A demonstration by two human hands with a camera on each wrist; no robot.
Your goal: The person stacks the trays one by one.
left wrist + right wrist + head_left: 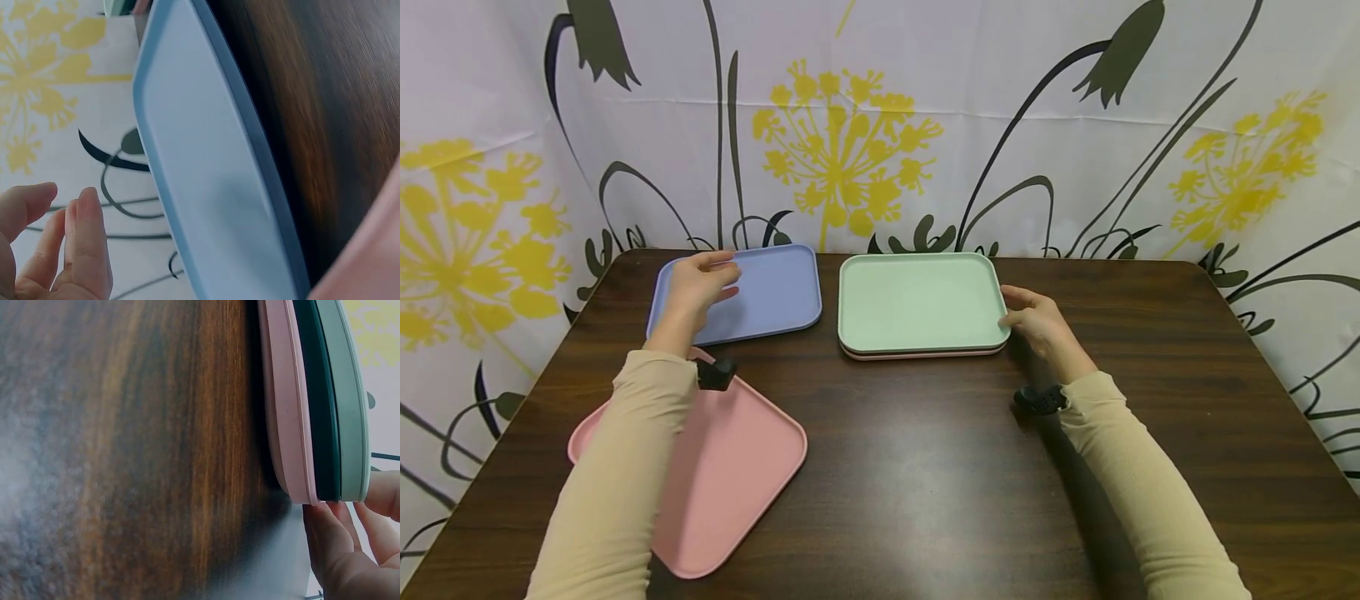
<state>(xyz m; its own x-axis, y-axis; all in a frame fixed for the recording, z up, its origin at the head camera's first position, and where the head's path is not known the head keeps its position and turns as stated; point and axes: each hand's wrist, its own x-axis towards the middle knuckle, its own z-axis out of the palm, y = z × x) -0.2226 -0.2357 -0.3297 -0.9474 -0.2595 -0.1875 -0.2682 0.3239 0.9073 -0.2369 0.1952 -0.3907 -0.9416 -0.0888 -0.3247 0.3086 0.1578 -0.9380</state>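
A pale green tray (917, 300) lies on top of a stack at the back middle of the table. Beneath it, the right wrist view shows a dark green tray (320, 412) and a pink tray (290, 412). My right hand (1043, 329) holds the stack's right edge, its thumb at the top rim and other fingers against the end. My left hand (700, 287) hovers over the left part of a blue tray (775, 292), holding nothing, its fingers loosely bent. Nearer me lies a larger pink tray (745, 467), partly hidden by the left forearm.
The dark wooden table (910, 483) extends right and forward of the stack. Behind its back edge hangs a white curtain (992, 67) with yellow and grey flowers. The blue tray sits left of the stack, with a narrow gap between them.
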